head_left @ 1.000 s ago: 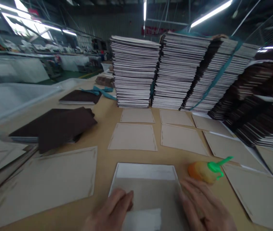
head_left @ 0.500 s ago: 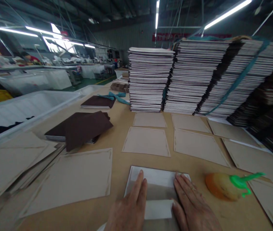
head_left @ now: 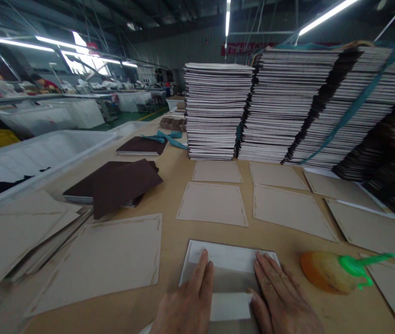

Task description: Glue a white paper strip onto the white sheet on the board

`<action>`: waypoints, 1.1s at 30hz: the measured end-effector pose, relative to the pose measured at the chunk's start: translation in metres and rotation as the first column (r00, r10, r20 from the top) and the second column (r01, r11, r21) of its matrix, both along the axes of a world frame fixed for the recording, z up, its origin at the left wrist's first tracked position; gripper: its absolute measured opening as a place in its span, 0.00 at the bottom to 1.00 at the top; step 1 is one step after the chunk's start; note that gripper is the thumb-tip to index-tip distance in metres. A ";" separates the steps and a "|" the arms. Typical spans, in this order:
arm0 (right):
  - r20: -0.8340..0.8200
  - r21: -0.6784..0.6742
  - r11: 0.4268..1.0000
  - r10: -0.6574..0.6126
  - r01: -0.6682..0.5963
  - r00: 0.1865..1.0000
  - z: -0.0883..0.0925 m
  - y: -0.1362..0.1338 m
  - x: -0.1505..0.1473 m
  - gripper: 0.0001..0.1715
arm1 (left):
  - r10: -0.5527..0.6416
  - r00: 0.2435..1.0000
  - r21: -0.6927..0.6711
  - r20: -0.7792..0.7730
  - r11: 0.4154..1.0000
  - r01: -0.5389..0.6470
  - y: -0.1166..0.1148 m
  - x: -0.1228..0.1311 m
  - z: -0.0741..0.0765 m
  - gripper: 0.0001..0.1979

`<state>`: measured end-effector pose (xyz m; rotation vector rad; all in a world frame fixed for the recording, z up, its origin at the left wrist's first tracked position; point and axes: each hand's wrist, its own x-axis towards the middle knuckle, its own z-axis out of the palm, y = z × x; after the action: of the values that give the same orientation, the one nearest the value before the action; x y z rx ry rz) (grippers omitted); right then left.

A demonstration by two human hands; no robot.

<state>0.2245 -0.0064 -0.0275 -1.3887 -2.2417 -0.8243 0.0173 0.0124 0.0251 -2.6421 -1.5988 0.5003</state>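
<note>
A white and grey panel (head_left: 231,276) with a dark edge lies in front of me at the bottom centre. My left hand (head_left: 192,294) rests on its left side, two fingers stretched forward and pressing on the surface. On the panel's right side lies my right hand (head_left: 277,292), fingers extended together and thumb out to the left. A pale strip (head_left: 231,306) crosses the panel between the two hands. Just right of my right hand, a squeeze bottle (head_left: 326,272) with amber contents and a green nozzle lies on its side.
Beige panels (head_left: 211,204) with glue-like marks along their edges lie in rows ahead and right. Tall stacks of boards (head_left: 218,111) stand behind them. Dark brown sheets (head_left: 124,185) and a beige pile (head_left: 16,232) lie left, beside a white bin (head_left: 61,139).
The view has shifted slightly. Both hands keep almost the same place on the panel, and nothing has been picked up or let go.
</note>
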 end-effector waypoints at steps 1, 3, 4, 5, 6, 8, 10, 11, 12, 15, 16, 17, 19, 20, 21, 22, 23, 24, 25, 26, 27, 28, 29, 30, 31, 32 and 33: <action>0.005 0.002 1.000 0.000 0.000 1.000 0.001 0.000 0.000 0.27 | 0.001 1.000 -0.001 0.001 1.000 -0.001 0.000 0.000 0.000 0.35; 0.007 0.006 1.000 -0.003 0.003 1.000 0.002 0.000 -0.001 0.27 | -0.007 1.000 -0.019 0.023 1.000 0.008 0.001 0.000 0.000 0.35; 0.005 0.005 1.000 -0.006 0.006 1.000 0.002 0.000 -0.001 0.27 | -0.012 0.999 -0.034 0.034 0.999 0.013 0.002 0.000 0.000 0.35; 0.001 0.000 1.000 -0.012 0.012 1.000 0.001 0.000 0.000 0.27 | -0.012 0.999 -0.045 0.039 0.999 0.013 0.002 0.000 -0.001 0.35; -0.001 -0.004 1.000 -0.014 0.014 1.000 0.001 0.000 0.000 0.27 | -0.009 0.999 -0.051 0.041 0.999 0.011 0.002 -0.001 -0.001 0.36; 0.004 -0.018 1.000 -0.016 0.016 1.000 -0.001 0.001 0.000 0.27 | -0.004 0.999 -0.051 0.044 0.999 0.006 0.003 -0.001 -0.001 0.36; 0.005 -0.022 0.999 -0.022 0.023 1.000 -0.003 0.001 0.000 0.28 | 0.000 0.998 -0.050 0.057 0.999 0.002 0.003 -0.002 -0.002 0.36; 0.004 -0.023 0.999 -0.024 0.024 1.000 -0.003 0.001 0.000 0.28 | -0.005 0.998 -0.057 0.065 0.998 0.009 0.003 -0.002 -0.002 0.36; 0.000 -0.021 0.999 -0.026 0.026 1.000 -0.002 0.001 -0.001 0.28 | -0.012 0.997 -0.067 0.073 0.998 0.017 0.003 -0.003 -0.002 0.35; -0.012 -0.010 1.000 -0.030 0.029 0.999 0.001 0.001 -0.003 0.29 | -0.016 0.997 -0.075 0.078 0.997 0.022 0.002 -0.003 -0.001 0.35; -0.011 -0.008 0.999 -0.032 0.032 0.999 0.003 0.000 -0.003 0.29 | -0.012 0.997 -0.074 0.073 0.997 0.017 0.002 -0.003 -0.001 0.35; -0.010 -0.005 0.999 -0.035 0.035 0.999 0.004 0.000 -0.004 0.29 | -0.006 0.998 -0.072 0.069 0.997 0.010 0.002 -0.003 0.000 0.36; 0.003 -0.010 0.999 -0.032 0.032 0.999 0.005 0.000 -0.003 0.29 | 0.006 0.998 -0.079 0.059 0.997 -0.001 0.002 -0.003 0.001 0.37; 0.009 -0.013 0.999 -0.030 0.031 0.999 0.004 0.000 -0.002 0.29 | 0.012 0.998 -0.090 0.060 0.996 -0.006 0.002 -0.002 0.001 0.38; 0.016 -0.018 0.999 -0.028 0.028 0.999 0.003 0.000 -0.001 0.29 | 0.022 0.998 -0.103 0.067 0.995 -0.015 0.002 -0.002 0.002 0.38; 0.022 -0.023 0.999 -0.027 0.028 0.999 0.001 0.000 0.000 0.29 | 0.042 0.996 -0.115 0.075 0.993 -0.033 0.002 -0.002 0.001 0.39; 0.027 -0.031 0.999 -0.027 0.028 0.999 -0.001 -0.001 0.001 0.29 | 0.071 0.994 -0.124 0.086 0.991 -0.060 0.002 -0.003 0.001 0.40; 0.027 -0.035 0.999 -0.030 0.031 0.999 -0.003 -0.001 0.001 0.29 | 0.110 0.989 -0.126 0.102 0.987 -0.097 0.002 -0.003 0.000 0.41; 0.023 -0.037 0.999 -0.034 0.035 0.999 -0.005 -0.001 0.002 0.29 | 0.154 0.981 -0.123 0.120 0.983 -0.140 0.002 -0.003 0.000 0.42; 0.016 -0.037 0.998 -0.043 0.044 0.999 -0.005 -0.001 0.001 0.29 | 0.196 0.971 -0.114 0.135 0.977 -0.181 0.001 -0.003 -0.001 0.42; 0.005 -0.034 0.998 -0.056 0.056 0.998 -0.006 -0.002 0.000 0.29 | 0.232 0.962 -0.100 0.146 0.971 -0.219 0.001 -0.003 -0.002 0.41; -0.008 -0.035 0.997 -0.074 0.073 0.997 -0.005 -0.003 -0.002 0.30 | 0.257 0.955 -0.087 0.151 0.965 -0.246 0.000 -0.003 -0.002 0.41; -0.020 -0.041 0.995 -0.095 0.094 0.995 -0.004 -0.004 -0.004 0.31 | 0.268 0.952 -0.074 0.151 0.963 -0.259 0.000 -0.002 -0.002 0.40; -0.032 -0.052 0.992 -0.118 0.116 0.993 -0.003 -0.004 -0.007 0.32 | 0.269 0.952 -0.062 0.142 0.963 -0.263 -0.001 -0.001 -0.002 0.39; -0.043 -0.070 0.988 -0.140 0.137 0.989 -0.002 -0.005 -0.009 0.32 | 0.265 0.955 -0.043 0.131 0.964 -0.261 -0.001 0.000 -0.002 0.38; -0.056 -0.088 0.984 -0.162 0.157 0.985 -0.001 -0.006 -0.011 0.33 | 0.256 0.959 -0.023 0.122 0.967 -0.256 -0.001 0.002 -0.001 0.37; -0.070 -0.106 0.979 -0.183 0.175 0.981 -0.001 -0.007 -0.013 0.33 | 0.247 0.962 -0.005 0.118 0.969 -0.248 0.000 0.003 -0.001 0.37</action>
<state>0.2115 -0.0129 -0.0282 -1.6596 -2.1469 -0.7080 0.0199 0.0120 0.0243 -2.5201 -1.9754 0.3452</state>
